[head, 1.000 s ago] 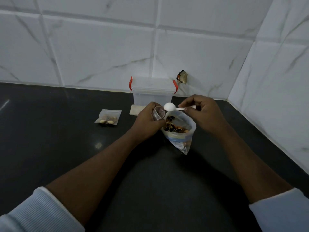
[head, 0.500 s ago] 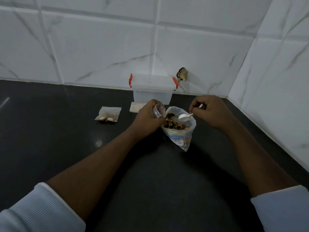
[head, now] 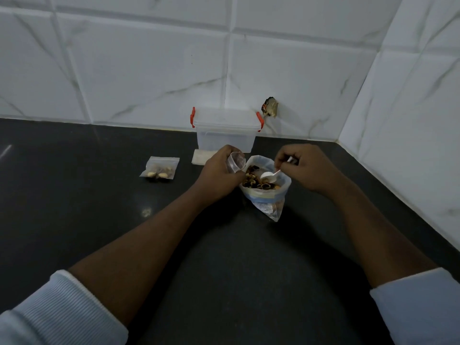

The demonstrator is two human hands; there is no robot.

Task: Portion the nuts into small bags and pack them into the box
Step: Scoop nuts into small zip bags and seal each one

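A large plastic bag of mixed nuts [head: 267, 195] stands open on the black counter. My left hand [head: 219, 171] grips a small clear bag [head: 236, 162], its mouth held open beside the big bag's left rim. My right hand [head: 305, 168] pinches the handle of a white plastic spoon [head: 270, 176], whose bowl dips among the nuts. A filled small bag [head: 160, 169] lies flat to the left. The clear box with red latches [head: 225, 131] stands lidded against the back wall.
A thin stack of small bags [head: 200, 156] lies in front of the box. White tiled walls close the back and the right side of the counter [head: 99, 207]. A dark object [head: 270, 107] sticks out of the wall right of the box.
My right hand has moved the spoon from above the small bag's mouth down and right into the big bag of nuts. The left hand keeps holding the small bag.
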